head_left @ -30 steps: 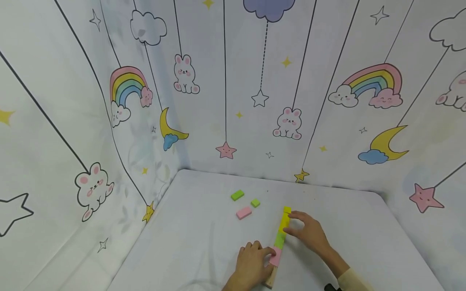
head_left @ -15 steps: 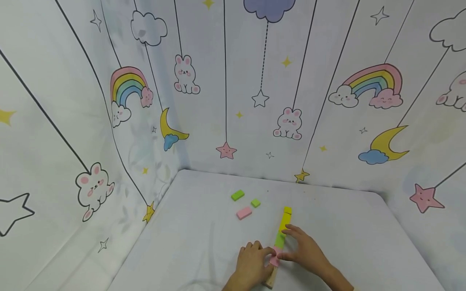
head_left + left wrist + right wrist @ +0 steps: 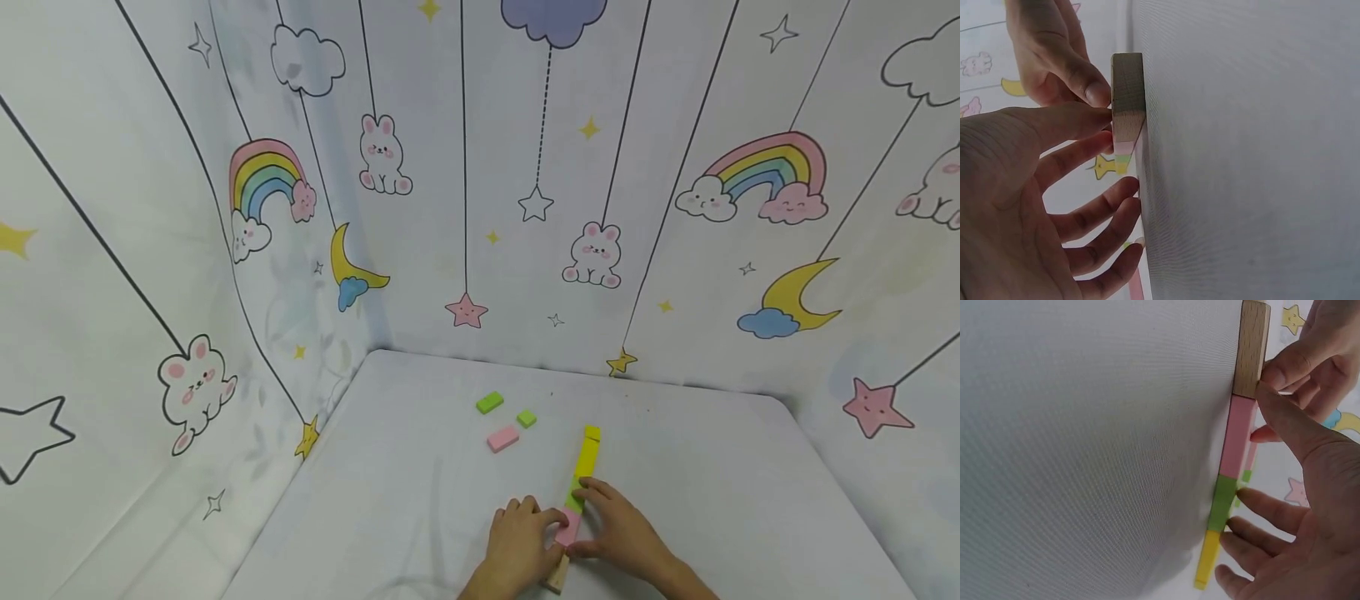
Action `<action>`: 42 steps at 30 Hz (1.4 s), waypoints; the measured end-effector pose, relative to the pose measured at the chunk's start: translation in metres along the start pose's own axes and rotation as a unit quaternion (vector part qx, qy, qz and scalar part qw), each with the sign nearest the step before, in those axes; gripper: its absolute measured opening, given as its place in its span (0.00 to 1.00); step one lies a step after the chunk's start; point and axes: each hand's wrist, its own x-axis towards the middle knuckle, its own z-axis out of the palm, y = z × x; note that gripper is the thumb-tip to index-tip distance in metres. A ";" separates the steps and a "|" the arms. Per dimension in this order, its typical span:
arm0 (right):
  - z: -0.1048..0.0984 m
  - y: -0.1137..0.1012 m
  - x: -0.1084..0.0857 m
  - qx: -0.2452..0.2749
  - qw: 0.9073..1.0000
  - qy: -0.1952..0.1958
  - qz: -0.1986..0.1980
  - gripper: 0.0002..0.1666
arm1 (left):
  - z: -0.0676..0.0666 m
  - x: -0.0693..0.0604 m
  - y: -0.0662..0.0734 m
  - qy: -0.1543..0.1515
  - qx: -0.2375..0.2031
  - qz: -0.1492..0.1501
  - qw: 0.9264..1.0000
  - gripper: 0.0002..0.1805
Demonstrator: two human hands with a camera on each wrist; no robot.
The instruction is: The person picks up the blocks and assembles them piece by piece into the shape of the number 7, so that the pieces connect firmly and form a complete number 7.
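Note:
Blocks lie end to end in a row on the white table: a small yellow block [image 3: 592, 433] at the far end, a longer yellow block [image 3: 588, 458], a green block [image 3: 573, 498], a pink block [image 3: 572, 525] and a wooden block [image 3: 556, 578] nearest me. My left hand [image 3: 517, 540] touches the row's left side around the pink and wooden blocks with thumb and index finger; its other fingers spread loosely. On the right side, my right hand [image 3: 628, 533] has its thumb near the pink-wood joint and its index finger at the green block. Fingers partly cover the pink block.
Left of the row's far end lie a green oblong block [image 3: 490, 402], a small green block [image 3: 527, 418] and a pink oblong block [image 3: 502, 439]. A white cloth wall with printed rabbits and stars stands behind the table [image 3: 390, 483].
My right hand has moved from the yellow blocks back toward me along the row to the green and pink blocks. My left hand and the blocks look unmoved.

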 end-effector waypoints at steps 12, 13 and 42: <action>0.001 0.002 0.001 -0.030 1.000 -0.005 0.000 0.56 | 0.002 0.000 0.000 0.005 0.002 0.001 1.000 0.17; 0.001 0.002 0.001 -0.028 1.000 -0.006 0.000 0.56 | 0.002 0.000 0.000 0.003 0.001 0.001 1.000 0.17; -0.005 -0.005 0.004 -0.028 0.999 -0.032 0.020 0.52 | -0.020 0.026 -0.033 0.081 -0.060 -0.039 0.994 0.13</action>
